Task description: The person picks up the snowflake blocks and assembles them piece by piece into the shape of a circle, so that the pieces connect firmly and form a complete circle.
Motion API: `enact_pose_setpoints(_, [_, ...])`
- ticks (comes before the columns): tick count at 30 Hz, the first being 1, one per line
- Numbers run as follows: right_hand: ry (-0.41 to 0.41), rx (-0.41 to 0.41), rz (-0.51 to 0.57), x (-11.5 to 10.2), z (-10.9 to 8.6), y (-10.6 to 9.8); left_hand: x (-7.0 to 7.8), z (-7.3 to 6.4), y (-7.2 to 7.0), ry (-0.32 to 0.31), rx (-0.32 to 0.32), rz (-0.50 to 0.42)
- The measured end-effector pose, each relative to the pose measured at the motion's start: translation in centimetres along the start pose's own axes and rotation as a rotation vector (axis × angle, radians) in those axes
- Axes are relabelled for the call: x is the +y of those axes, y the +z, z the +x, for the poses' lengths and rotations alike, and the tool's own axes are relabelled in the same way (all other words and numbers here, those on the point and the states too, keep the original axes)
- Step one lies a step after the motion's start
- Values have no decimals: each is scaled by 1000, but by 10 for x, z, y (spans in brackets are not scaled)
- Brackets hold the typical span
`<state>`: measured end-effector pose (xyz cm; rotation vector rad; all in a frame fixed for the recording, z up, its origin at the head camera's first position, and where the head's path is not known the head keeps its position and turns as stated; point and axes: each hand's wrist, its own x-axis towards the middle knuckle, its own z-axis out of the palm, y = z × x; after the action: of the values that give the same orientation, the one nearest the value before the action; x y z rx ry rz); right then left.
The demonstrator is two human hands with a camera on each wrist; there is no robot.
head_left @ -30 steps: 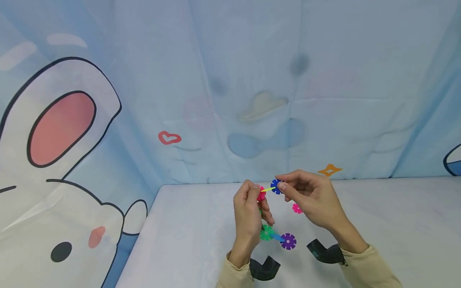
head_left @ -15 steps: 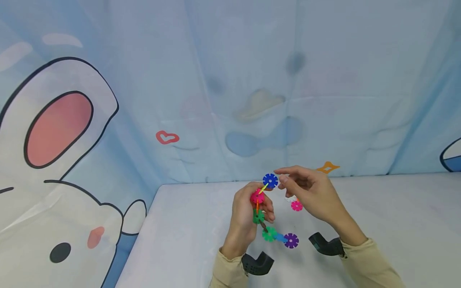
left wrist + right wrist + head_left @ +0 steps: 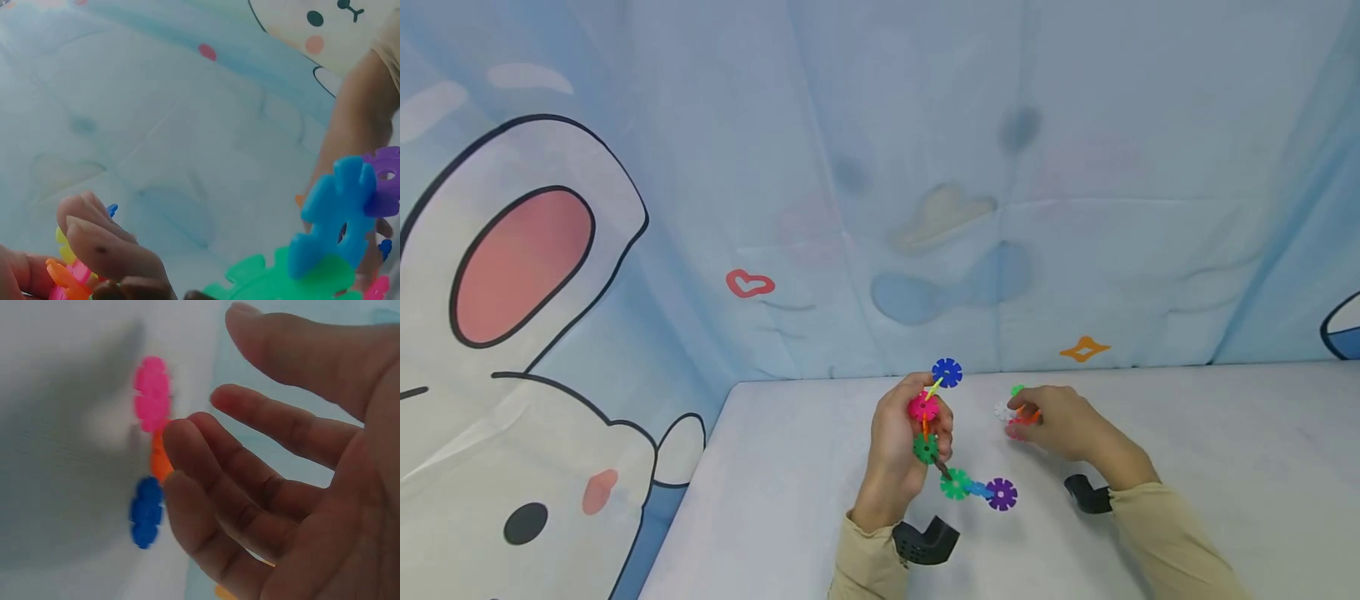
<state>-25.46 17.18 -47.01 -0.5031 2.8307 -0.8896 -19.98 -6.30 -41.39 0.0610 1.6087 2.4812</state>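
Since half a second ago, the right hand (image 3: 1067, 421) has come down from the top of the chain of notched plastic discs (image 3: 927, 448) to its right side, and the left hand (image 3: 895, 454) has drifted slightly leftward with that chain.

Behind the chain hangs a pale blue cloth backdrop (image 3: 1150, 208) with a white cartoon rabbit (image 3: 610, 292) printed far to the chain's left. Beneath the chain spreads a white table (image 3: 805, 467). Beige sleeves (image 3: 872, 567) reach in below it, one on each side, with a bent black fitting (image 3: 927, 542) at each wrist.

Of the hands, the left one holds the chain near its pink disc (image 3: 923, 407); the right one is loosely spread, its thumb apart from its curved fingers. Whether it touches anything I cannot tell.

Downward, the chain runs blue disc (image 3: 947, 372), yellow, pink, orange, green, brown, light green, light blue and, at lower right, purple disc (image 3: 1002, 494).

Smallest, near the right hand and right of the chain, are a second pink disc (image 3: 152, 394), an orange piece (image 3: 160, 456), a second blue disc (image 3: 147, 512), a whitish disc (image 3: 1002, 410) and a bright green piece (image 3: 1017, 389).
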Motion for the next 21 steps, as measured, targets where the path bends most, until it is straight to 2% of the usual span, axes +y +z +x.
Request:
enact_pose_setpoints(2, [16,-26,-13,3,3,7,0,0,-1,0,-12,-8])
enact_pose_setpoints(8, [16,-3,-58,7,8,20,2,-2,-1,-8,-33,-23])
enact_pose_setpoints(17, [82,50,-103,10,7,22,3,-4,1,-8,-34,-26])
enact_pose_setpoints(21, [92,48,-95,11,6,21,3,-3,1,-34,-29,-36])
